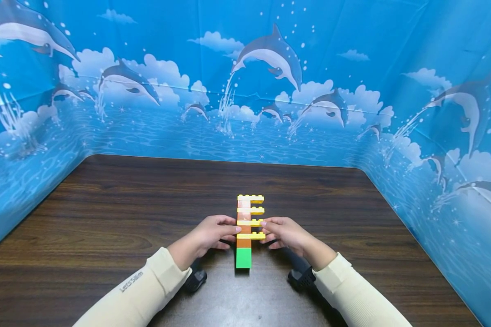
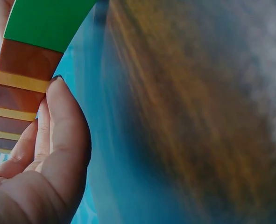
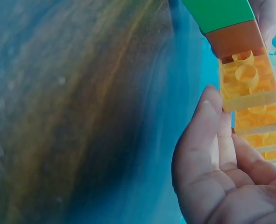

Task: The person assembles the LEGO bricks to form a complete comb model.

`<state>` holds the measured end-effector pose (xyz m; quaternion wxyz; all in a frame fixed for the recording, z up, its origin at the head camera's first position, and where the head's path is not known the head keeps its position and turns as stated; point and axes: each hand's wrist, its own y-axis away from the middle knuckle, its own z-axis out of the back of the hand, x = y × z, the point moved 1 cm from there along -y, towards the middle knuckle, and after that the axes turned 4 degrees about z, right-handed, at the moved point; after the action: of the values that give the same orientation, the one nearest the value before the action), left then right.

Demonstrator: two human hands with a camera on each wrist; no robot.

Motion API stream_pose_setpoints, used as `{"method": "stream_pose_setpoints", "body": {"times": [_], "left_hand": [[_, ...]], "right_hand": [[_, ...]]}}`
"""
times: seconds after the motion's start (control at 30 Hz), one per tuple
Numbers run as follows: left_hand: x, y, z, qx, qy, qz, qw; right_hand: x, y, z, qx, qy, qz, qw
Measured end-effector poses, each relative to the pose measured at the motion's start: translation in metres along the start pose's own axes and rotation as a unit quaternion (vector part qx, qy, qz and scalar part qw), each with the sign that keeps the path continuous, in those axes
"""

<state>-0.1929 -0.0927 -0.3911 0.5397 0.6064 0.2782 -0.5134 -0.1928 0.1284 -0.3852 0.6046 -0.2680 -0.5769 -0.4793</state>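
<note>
A toy building-block tower has a green block (image 1: 243, 258) at its base, with orange-brown bricks (image 1: 243, 243) and several yellow plates (image 1: 250, 236) alternating above it. One end of each plate juts out to the right. My left hand (image 1: 213, 232) holds the tower's left side, its thumb on the front near a yellow layer. On the opposite side, my right hand (image 1: 287, 234) grips the jutting ends of the middle and lower plates. In the right wrist view, hollow tubes show on the undersides of the yellow plates (image 3: 246, 77). Some fingertips are hidden behind the tower.
The dark wood-grain table (image 1: 147, 195) extends around the tower. A blue dolphin-print curtain (image 1: 245, 127) lines its back and both sides. Dark wrist devices (image 1: 195, 279) sit below both hands, close to the tabletop.
</note>
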Motion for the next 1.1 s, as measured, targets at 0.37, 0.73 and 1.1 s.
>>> {"method": "stream_pose_setpoints", "body": {"times": [0.37,0.73,1.1], "left_hand": [[-0.001,-0.01,0.002,0.008,-0.012,0.008,0.9999],[0.0,-0.018,0.003,0.015,-0.019,0.015,0.9996],[-0.002,-0.021,0.003,0.012,-0.029,0.039,0.9988]], "right_hand": [[-0.002,-0.008,0.002,-0.008,0.017,-0.02,0.9996],[-0.006,-0.015,0.003,-0.003,0.023,-0.021,0.9995],[-0.01,-0.022,0.004,-0.006,0.029,-0.038,0.9988]]}}
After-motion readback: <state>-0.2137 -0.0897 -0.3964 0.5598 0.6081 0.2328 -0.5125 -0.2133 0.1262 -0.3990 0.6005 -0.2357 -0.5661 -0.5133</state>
